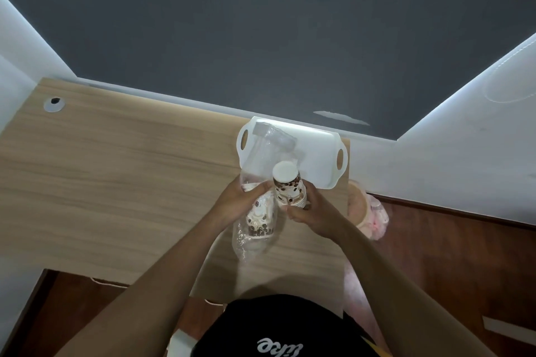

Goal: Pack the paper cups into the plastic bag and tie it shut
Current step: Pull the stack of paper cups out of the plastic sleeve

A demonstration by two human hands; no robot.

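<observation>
— What can't we make out here?

— The plastic bag (pixel 255 229) is clear and crinkled, so its edges blur into the wooden table (pixel 116 177). We can't tell where its mouth ends, and our left hand (pixel 240 200) covers part of it. The cups inside (pixel 259 220) show only as brown-and-white patterned shapes through the film; we can't count them. More clear plastic (pixel 271 142) lies on the white tray (pixel 319 159) behind, and what it is we can't say. A pink bin (pixel 368 211) peeks out past the table's right edge, mostly hidden by our right arm.

— And our hands?

— Both arms reach forward over the table, hands close together near the tray's front edge. Our left hand curls its fingers around the upper part of the bag, pinching the plastic. Our right hand (pixel 313 211) grips a stack of paper cups (pixel 288 188), held bottom-up and tilted, thumb in front and fingers wrapped behind. The stack sits just beside the bag, touching or nearly touching it; we can't tell which.
</observation>
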